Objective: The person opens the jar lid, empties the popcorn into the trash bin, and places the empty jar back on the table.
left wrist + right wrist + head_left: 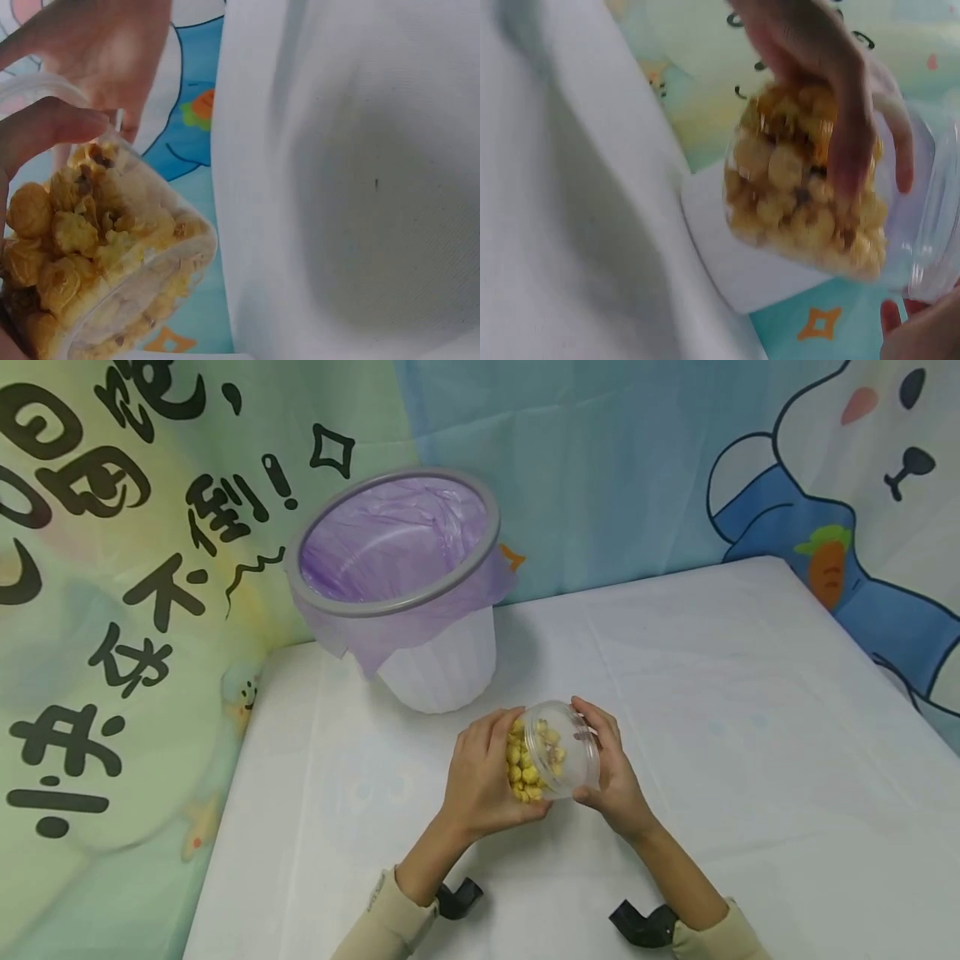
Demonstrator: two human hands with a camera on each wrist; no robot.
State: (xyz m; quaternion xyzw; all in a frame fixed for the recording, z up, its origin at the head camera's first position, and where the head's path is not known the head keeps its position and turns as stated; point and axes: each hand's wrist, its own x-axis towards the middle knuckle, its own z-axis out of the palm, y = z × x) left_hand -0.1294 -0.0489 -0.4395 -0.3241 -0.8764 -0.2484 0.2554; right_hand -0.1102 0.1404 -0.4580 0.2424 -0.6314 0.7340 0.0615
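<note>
A clear plastic jar (576,764) lies tilted on its side between both hands, above the white table. Yellow popcorn (525,770) fills its left part. My left hand (480,772) grips the popcorn-filled body, fingers over the far side and thumb along the near side. At the clear, ridged right end, my right hand (621,781) holds the jar between thumb and fingers. The right wrist view shows the left fingers across the popcorn (780,202) and the right fingertips at the rim. The left wrist view shows the jar's base (142,289) close up.
Behind the hands stands a white trash bin (450,664) with a grey rim, lined with a purple bag (405,539). A white cloth covers the table (720,710). Printed curtains hang along the back and left. Black mounts (645,925) sit at both wrists.
</note>
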